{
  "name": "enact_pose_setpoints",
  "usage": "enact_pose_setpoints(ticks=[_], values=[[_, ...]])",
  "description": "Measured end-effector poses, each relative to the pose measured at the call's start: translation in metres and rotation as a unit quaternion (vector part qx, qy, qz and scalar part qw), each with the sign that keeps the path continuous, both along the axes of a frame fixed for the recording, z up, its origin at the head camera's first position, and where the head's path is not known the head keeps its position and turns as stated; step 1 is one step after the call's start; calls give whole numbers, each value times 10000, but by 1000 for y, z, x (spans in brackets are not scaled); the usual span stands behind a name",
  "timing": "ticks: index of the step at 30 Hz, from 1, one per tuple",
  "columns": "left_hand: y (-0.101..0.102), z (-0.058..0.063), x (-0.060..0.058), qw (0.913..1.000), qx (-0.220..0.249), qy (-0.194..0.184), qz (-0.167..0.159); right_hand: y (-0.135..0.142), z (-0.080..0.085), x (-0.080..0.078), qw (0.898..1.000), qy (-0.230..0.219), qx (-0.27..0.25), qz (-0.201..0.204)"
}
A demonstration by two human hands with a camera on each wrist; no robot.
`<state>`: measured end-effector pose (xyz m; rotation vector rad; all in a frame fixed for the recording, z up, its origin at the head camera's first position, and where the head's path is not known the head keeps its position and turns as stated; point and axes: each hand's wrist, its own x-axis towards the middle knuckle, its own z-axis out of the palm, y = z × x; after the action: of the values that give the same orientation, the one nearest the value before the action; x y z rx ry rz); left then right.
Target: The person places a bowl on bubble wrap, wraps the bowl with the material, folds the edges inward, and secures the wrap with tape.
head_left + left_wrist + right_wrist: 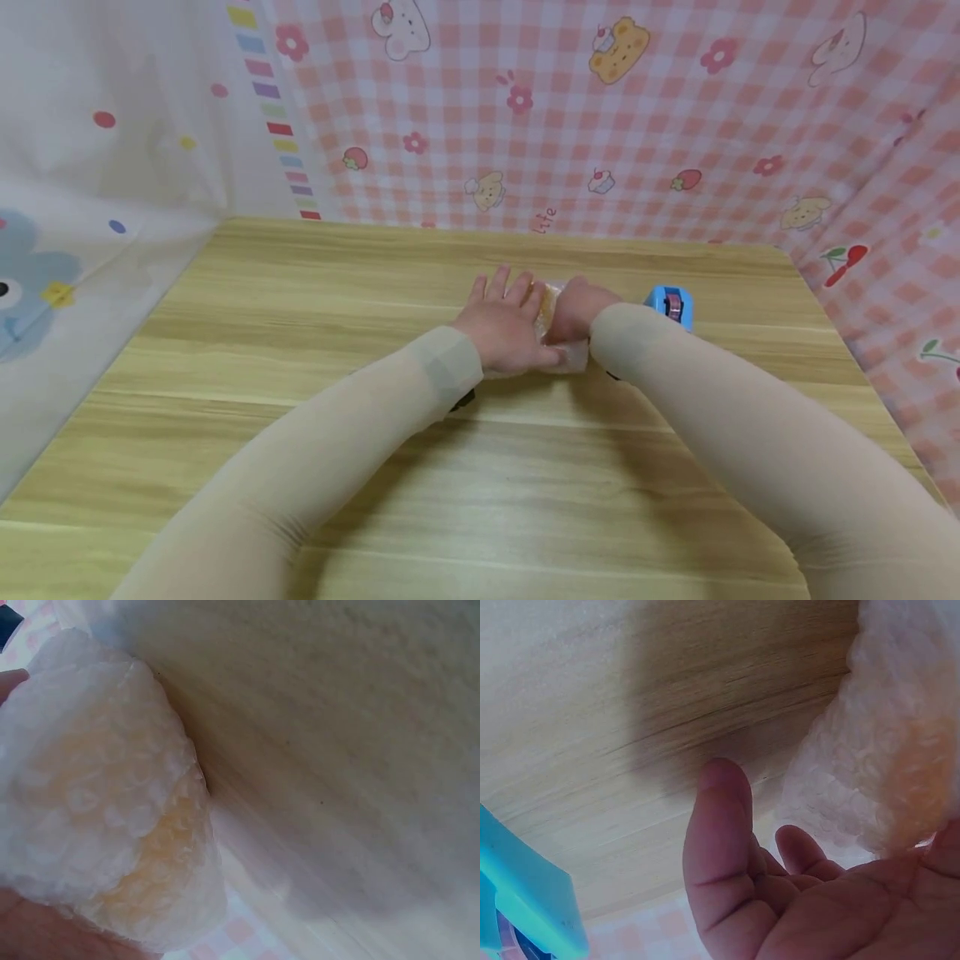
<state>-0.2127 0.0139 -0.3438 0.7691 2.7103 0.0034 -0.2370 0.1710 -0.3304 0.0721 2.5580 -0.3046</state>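
A bundle of clear bubble wrap [572, 357] lies on the table between the two hands, with something orange-yellow showing through its layers. My left hand [504, 332] rests flat on its left side, fingers straight and spread. The left wrist view shows the wrapped bundle [90, 780] close up; its contents are blurred by the bubbles. My right hand [583, 310] touches the bundle's right side. In the right wrist view, that hand's thumb [720, 840] stands apart from its loosely bent fingers, beside the bubble wrap [877, 757]. I see nothing pinched between them.
A blue tape dispenser [660, 300] with a roll in it stands just right of my right hand, partly behind the sleeve. The wooden table [465, 500] ends at a pink checked cloth [555, 133] at the back and right. White cloth [112, 167] hangs at the left.
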Motion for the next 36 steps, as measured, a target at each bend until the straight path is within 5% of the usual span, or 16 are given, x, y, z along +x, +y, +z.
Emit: enact_pose_setpoints(ticks=[20,36], values=[[-2,-3,-4,9996,248,102,22,11,7,0,9977,30,-513,-449],[-2,1,-5,9985,496,213,-98,15,20,-1,9989,354,-62,295]])
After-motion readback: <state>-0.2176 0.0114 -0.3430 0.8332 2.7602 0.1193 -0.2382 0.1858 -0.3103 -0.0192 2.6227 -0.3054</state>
